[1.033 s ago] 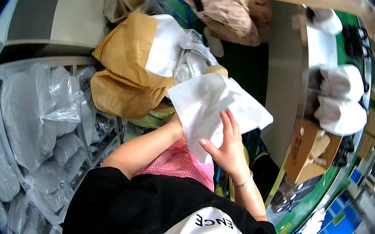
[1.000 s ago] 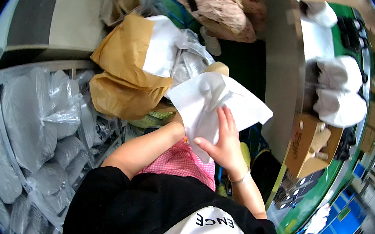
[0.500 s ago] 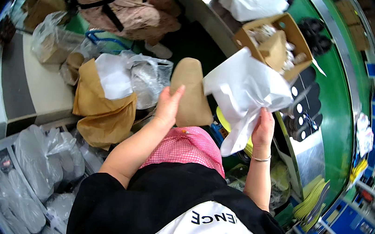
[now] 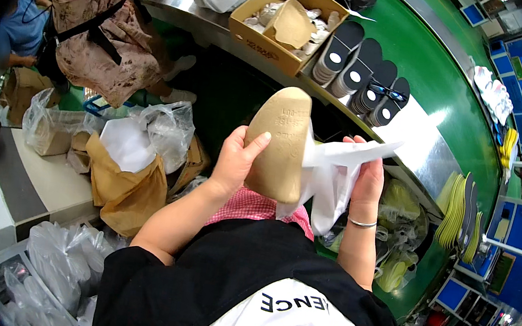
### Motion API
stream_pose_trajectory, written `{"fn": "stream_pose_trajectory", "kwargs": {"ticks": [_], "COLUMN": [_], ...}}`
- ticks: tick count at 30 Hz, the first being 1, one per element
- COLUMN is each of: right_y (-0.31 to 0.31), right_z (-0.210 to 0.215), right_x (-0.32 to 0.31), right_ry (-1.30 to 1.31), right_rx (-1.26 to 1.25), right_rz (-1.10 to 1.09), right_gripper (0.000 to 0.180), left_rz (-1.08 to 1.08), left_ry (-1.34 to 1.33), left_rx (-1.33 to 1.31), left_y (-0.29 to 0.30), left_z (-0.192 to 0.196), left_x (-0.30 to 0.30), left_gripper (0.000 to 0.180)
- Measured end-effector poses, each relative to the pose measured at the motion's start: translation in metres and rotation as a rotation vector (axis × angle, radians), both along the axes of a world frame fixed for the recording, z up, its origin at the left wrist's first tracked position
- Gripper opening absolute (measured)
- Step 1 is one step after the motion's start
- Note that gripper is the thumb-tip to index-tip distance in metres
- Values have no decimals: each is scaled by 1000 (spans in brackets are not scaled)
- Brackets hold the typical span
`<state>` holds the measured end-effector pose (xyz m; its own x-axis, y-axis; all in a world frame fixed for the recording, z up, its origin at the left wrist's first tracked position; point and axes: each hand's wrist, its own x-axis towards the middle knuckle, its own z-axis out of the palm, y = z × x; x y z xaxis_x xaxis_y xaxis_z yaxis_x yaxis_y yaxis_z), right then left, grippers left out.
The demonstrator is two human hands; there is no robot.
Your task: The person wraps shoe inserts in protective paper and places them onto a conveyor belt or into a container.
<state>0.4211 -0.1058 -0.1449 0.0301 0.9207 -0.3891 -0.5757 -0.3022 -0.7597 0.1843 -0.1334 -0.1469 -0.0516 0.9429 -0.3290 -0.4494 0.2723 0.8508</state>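
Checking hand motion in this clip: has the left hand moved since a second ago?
Yes. The left hand left the white paper and now grips the tan shoe last.

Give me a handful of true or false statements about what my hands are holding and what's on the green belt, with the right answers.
1. The left hand grips a tan foot-shaped form. True.
2. The right hand holds a sheet of white paper. True.
3. The cardboard box on the belt's edge is sealed shut. False: it is open, with tan and pale pieces showing inside.
4. Four dark shoe soles lie side by side next to the box. True.
5. The tan form rests on the green belt. False: it is held up in the air, above the lap.
6. The right wrist is bare. False: it wears a thin bracelet.
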Motion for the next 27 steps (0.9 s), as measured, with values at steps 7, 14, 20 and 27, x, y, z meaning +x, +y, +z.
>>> {"fn": "stream_pose_trajectory", "kwargs": {"ticks": [7,14,20,27], "right_y": [-45,-62,-90,-128], "right_z": [10,19,24,33], "right_x": [39,39,-18,-23], "right_ry": [47,-75,-453,-1060], "right_rx": [-35,259,437,841], "right_rz": [19,-262,139,488], "right_gripper": [27,30,28,29], "left_rz": [190,-110,-326,-423], "left_ry": [108,81,-21,-475], "left_rx": [6,60,-70,-294], "left_y": [9,-23,-23,-40], "left_z": [-29,2,-43,-53], "left_x": [14,50,84,91], "left_gripper": [25,25,30,29]}}
